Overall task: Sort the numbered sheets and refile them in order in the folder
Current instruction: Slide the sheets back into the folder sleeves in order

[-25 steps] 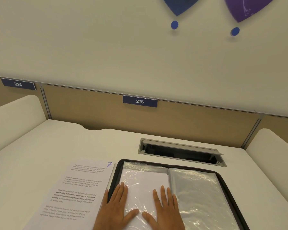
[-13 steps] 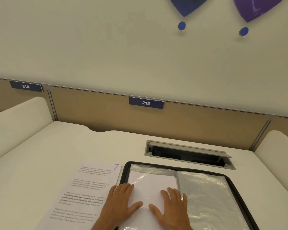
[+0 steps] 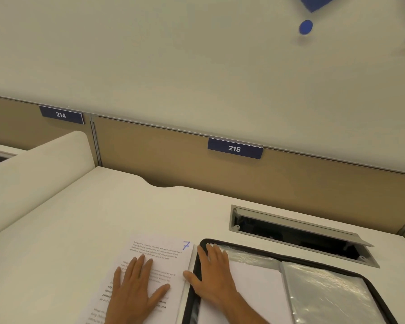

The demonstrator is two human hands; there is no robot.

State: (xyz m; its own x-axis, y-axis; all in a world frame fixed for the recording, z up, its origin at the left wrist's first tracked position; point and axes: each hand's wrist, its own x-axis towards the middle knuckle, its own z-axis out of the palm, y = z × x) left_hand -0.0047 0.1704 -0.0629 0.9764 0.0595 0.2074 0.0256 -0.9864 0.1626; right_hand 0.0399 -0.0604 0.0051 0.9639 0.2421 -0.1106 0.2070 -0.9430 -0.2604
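We flatten the left hand [image 3: 136, 291] on sheet 7 [image 3: 164, 260] (securing it), the right hand [image 3: 214, 274] steadying the folder [image 3: 337, 272], fingers straight.

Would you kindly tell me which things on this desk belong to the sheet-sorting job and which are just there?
Part of the job:
- sheet marked 7, under the flat left hand
- open folder with clear sleeves, right hand flat on its left page

Just there:
- cable hatch in the desk
- desk labels 214 and 215
- blue wall dots
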